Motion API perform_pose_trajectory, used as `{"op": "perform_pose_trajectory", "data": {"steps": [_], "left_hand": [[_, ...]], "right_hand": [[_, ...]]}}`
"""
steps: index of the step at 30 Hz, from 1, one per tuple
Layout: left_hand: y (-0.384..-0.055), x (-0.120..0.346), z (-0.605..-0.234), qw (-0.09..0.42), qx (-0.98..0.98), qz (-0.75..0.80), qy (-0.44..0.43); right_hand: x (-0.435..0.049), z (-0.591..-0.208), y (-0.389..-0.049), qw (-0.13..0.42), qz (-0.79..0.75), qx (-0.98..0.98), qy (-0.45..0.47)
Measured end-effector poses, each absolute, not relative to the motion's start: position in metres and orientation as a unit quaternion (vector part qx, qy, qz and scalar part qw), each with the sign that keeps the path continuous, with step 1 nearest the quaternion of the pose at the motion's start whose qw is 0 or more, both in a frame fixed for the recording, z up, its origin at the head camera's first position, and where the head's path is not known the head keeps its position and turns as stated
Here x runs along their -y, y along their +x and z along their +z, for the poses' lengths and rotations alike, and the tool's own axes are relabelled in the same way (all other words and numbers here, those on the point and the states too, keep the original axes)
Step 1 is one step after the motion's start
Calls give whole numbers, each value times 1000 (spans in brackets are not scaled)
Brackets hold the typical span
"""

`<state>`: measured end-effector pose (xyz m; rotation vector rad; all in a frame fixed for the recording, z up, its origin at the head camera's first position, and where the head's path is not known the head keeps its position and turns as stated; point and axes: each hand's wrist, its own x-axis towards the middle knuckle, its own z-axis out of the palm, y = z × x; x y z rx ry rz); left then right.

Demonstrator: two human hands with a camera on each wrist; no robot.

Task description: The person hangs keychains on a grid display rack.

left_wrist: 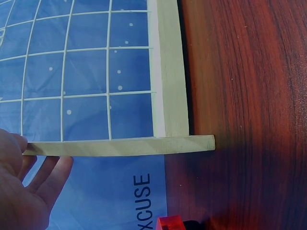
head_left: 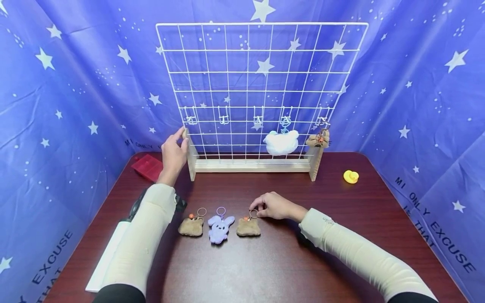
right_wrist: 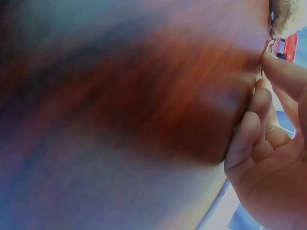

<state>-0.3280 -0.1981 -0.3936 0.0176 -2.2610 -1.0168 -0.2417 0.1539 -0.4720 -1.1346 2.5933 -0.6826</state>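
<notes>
My left hand [head_left: 174,155] holds the upper end of the wooden side post [head_left: 191,153] of a white wire grid rack [head_left: 248,90]. In the left wrist view, fingers and thumb lie on opposite sides of that wooden post [left_wrist: 120,146]. Down on the table, my right hand [head_left: 276,206] pinches the metal ring of a brown plush keychain [head_left: 248,227] lying flat. To its left lie a lilac bunny keychain [head_left: 219,229] and another brown plush keychain [head_left: 191,226], rings pointing toward the rack. The right wrist view shows thumb and fingertips together at the ring, the plush mostly cut off.
A white plush keychain [head_left: 282,143] and a brown one [head_left: 319,139] hang from hooks on the grid; several other hooks are bare. A red tray [head_left: 148,167] sits at the back left, a yellow toy duck [head_left: 350,176] at the right. A white flat object [head_left: 107,256] lies under my left forearm.
</notes>
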Motion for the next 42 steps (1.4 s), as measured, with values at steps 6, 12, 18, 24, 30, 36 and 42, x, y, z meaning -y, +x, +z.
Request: {"op": "perform_pose_trajectory", "data": {"steps": [6,12,18,24,30,36,42], "left_hand": [[-329,198,-393,324,862,-390,5],[-328,199,-394,326,860,-391,5],[-328,199,-395,330,858,-393,1],[-327,198,-393,328,859,-392,5],[-327,198,-392,328,860,-390,4],[-327,197,-392,326,860,-392,5],[-327,197,-393,324,862,-390,7]], "right_hand": [[-155,-470,-241,118,-238,-888,-377],[-155,-468,-242,141,-250,-875,-390],[-158,-464,-243,162,-247,-864,-407],[-159,-455,-245,162,-252,-859,-415],[-159,-446,-246,132,-254,-860,-422],[-159,-437,-247,119,-264,-860,-420],[-159,-428,-249,105,-270,-859,-423]]}}
